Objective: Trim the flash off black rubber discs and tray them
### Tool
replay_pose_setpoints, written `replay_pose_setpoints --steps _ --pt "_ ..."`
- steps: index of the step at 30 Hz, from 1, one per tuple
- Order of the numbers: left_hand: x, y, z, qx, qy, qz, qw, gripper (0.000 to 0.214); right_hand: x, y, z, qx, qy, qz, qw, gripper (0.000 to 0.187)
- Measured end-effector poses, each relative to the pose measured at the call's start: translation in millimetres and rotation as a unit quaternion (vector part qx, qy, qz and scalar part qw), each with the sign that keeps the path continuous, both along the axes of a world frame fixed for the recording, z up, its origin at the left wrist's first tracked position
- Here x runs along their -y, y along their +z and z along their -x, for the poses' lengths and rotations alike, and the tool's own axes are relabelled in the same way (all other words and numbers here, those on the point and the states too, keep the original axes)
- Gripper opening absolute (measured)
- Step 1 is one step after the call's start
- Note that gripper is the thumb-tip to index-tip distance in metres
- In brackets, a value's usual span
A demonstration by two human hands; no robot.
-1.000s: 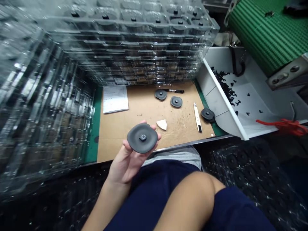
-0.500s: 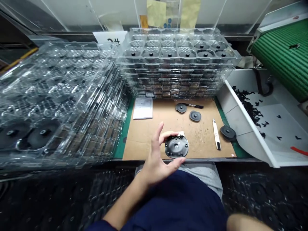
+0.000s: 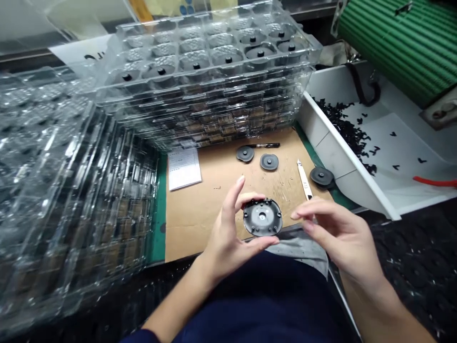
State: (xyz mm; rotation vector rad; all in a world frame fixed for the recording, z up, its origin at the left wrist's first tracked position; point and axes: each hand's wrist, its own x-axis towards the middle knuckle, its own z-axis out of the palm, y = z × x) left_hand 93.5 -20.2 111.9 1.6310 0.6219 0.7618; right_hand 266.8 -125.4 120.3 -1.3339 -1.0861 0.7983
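Observation:
My left hand (image 3: 232, 228) grips a round black plastic part (image 3: 262, 224) by its rim, thumb below and fingers above. The part's inner face, with small pegs and a centre hole, is turned up toward me. To its right, my right hand (image 3: 335, 233) has its thumb and index finger bent close together, apart from the part; whether anything small sits between the fingertips I cannot make out. Just beyond these fingers lies a white-handled craft knife (image 3: 304, 178). Two similar black discs (image 3: 245, 153) (image 3: 269, 162) rest on the cardboard, and another disc (image 3: 322, 176) lies beside the white bin.
Stacked clear plastic trays (image 3: 214, 90) stand behind and at the left. A cardboard sheet (image 3: 221, 205) covers the bench, bearing a paper pad (image 3: 184, 169) and a black pen (image 3: 266, 145). A white bin (image 3: 350, 155) with small black pieces (image 3: 344, 126) sits under a green conveyor belt (image 3: 396, 38).
My right hand has come up from the lower right edge to beside the black part. My left hand still holds the part. The view has turned to the right and tilted.

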Motion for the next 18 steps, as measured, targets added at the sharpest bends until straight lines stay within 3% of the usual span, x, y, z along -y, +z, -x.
replay_pose_setpoints --steps 5,9,11,14,16,18 --pt "-2 -13.6 -1 -0.059 -0.054 -0.022 0.997 0.095 -13 -9.0 5 0.025 0.085 0.050 0.995 0.027" --pt "1 -13.3 13 -0.084 -0.025 0.010 0.996 0.074 -16 -34.5 18 -0.109 0.078 0.108 0.985 0.013" --pt "7 -13.4 29 -0.093 0.006 0.072 0.993 0.055 -19 -51.9 27 -0.229 0.085 0.139 0.960 0.012" --pt "26 -18.2 65 -0.134 0.076 0.192 0.969 0.023 -27 -74.8 49 -0.339 0.166 0.208 0.902 0.018" --pt "46 -23.2 92 -0.161 0.149 0.231 0.948 0.020 -33 -83.1 70 -0.292 0.242 0.264 0.887 0.019" --pt "70 -26.7 122 -0.183 0.229 0.238 0.926 0.017 -37 -84.5 88 -0.147 0.342 0.250 0.894 0.021"
